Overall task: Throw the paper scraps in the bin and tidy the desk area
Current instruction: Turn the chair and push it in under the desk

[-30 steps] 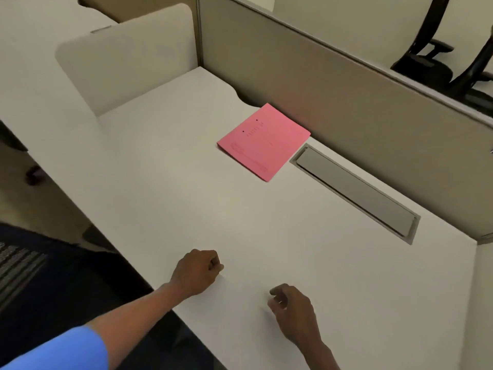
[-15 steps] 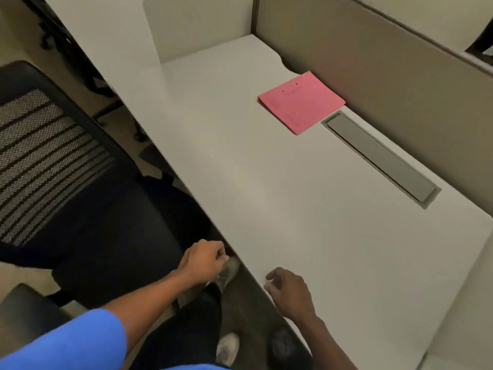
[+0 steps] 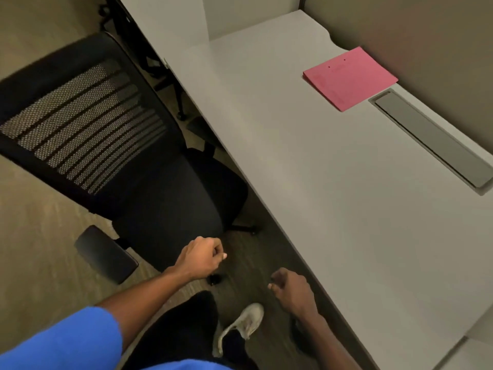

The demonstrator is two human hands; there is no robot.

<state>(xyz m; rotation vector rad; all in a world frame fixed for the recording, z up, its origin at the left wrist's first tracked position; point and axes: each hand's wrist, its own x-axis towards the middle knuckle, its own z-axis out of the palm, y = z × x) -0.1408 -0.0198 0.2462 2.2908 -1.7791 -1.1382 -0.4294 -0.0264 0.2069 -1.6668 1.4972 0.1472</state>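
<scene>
Both my left hand (image 3: 201,259) and right hand (image 3: 292,289) have fingers curled, contents unclear; no bin or scraps visible, pink folder (image 3: 349,77) on the counter (image 3: 320,182) beside its cable tray (image 3: 432,137), so scraps may drop unnoticed.

Dim, warm indoor light is cast evenly, deep shadow is held under the desk (image 3: 333,196), and edges are softened by motion blur.

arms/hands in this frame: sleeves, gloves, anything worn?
Both hands bare: no gloves, rings or watch visible. The left arm has a bright blue short sleeve ending above the elbow, forearm uncovered down to the left hand. The right forearm is bare to the frame edge, no sleeve showing, ending in the right hand.
</scene>
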